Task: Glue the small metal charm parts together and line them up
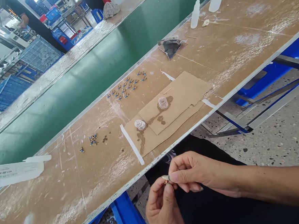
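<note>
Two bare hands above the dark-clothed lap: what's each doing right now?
Left hand: closed, pinching a tiny, mostly hidden gold-coloured piece.
Right hand: closed beside that piece; what it grips is unclear.

The cardboard [190,87] looks matt, the green belt [134,41] glossy.

left hand [164,206]: 1 | right hand [194,172]: 1 | held part [165,178]: at least 1 | spread pieces [130,81]: about 16 | heaped pieces [92,140]: several, overlapping | lone piece [82,149]: 1 | cups [163,103]: 2 | bottles [195,15]: 3 | camouflage rag [170,48]: 1 | cardboard sheets [186,85]: 2
</note>
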